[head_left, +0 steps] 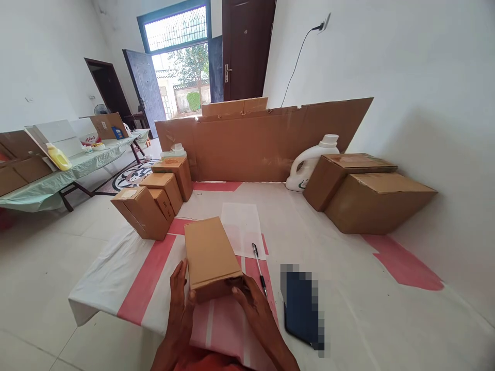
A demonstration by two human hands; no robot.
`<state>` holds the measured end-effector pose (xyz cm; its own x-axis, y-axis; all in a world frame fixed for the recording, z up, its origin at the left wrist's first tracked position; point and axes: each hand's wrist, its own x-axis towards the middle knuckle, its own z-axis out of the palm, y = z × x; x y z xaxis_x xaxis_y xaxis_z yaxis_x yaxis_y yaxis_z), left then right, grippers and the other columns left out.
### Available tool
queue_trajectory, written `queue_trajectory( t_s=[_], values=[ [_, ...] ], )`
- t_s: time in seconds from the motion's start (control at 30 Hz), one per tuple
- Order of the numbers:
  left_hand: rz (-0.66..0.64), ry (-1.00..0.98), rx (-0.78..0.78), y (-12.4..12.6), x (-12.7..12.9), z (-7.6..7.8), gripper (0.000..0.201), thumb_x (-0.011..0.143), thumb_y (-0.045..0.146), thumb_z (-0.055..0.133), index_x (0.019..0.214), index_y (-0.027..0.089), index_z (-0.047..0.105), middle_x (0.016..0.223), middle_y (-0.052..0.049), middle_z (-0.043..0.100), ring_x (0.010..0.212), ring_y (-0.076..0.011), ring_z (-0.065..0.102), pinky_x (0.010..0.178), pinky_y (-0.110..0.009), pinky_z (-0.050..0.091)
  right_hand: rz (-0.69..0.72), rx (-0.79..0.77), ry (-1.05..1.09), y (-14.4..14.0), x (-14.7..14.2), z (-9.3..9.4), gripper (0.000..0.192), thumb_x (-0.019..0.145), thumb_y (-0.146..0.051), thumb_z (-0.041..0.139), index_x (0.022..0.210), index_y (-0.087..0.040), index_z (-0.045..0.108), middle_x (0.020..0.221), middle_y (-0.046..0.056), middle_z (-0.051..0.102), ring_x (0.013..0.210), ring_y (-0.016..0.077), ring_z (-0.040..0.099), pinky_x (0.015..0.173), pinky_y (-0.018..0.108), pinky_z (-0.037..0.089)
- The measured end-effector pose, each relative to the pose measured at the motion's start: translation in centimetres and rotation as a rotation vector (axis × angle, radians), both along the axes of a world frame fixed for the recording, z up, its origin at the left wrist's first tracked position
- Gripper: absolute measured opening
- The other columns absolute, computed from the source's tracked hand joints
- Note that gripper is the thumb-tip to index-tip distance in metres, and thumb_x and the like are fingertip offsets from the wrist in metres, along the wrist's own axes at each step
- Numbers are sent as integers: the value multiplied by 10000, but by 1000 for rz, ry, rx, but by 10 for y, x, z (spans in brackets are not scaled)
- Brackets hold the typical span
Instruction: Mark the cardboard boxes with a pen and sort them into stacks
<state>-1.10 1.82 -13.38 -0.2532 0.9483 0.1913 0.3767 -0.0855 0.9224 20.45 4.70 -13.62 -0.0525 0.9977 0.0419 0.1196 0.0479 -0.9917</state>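
A closed brown cardboard box point(212, 250) rests on the white and red table cover in front of me, between my two hands. My left hand point(181, 296) is pressed along its left side, thumb at the near left corner. My right hand point(253, 301) grips the near right corner, with the thumb on the front face and some fingers hidden along the right side. Just right of the box lies a black and clear pen point(259, 269). A pale sheet of paper point(243, 226) lies flat behind it. Further right is a dark, partly blurred phone point(301, 306).
Several cardboard boxes point(139, 208) stand along the left edge. Two larger boxes point(381, 198) sit at the right by the wall, beside a white jug point(309, 167). A tall cardboard panel point(243, 147) closes off the back. Another table point(96, 159) stands at the far left.
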Motion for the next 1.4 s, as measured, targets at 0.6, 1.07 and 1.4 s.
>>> queue_trajectory(
  t_s=[0.6, 1.07, 1.4],
  values=[
    [-28, -103, -165, -24, 32, 106, 646, 959, 763, 431, 1289, 238, 614, 1081, -92, 756, 921, -283, 704, 765, -363, 566, -168, 410, -61, 17, -4, 136, 497, 1069, -463, 471, 1554, -357, 456, 1480, 70, 583, 1332, 293, 520, 1062, 510, 493],
    [-200, 12, 21, -14, 21, 116, 570, 972, 595, 569, 1444, 276, 589, 1303, -114, 647, 1195, -319, 612, 1028, -461, 495, -135, 308, -77, -34, 31, 117, 404, 1030, -460, 520, 1425, -378, 541, 1435, 46, 609, 1205, 291, 639, 983, 450, 545],
    [-252, -199, 95, -26, 77, 116, 556, 1019, 512, 472, 1536, 307, 475, 1658, -71, 405, 1567, -349, 302, 1295, -531, 225, -416, 524, -481, -47, -3, 121, 513, 871, -313, 726, 1330, -220, 516, 1270, 135, 659, 1179, 322, 663, 988, 480, 585]
  ],
)
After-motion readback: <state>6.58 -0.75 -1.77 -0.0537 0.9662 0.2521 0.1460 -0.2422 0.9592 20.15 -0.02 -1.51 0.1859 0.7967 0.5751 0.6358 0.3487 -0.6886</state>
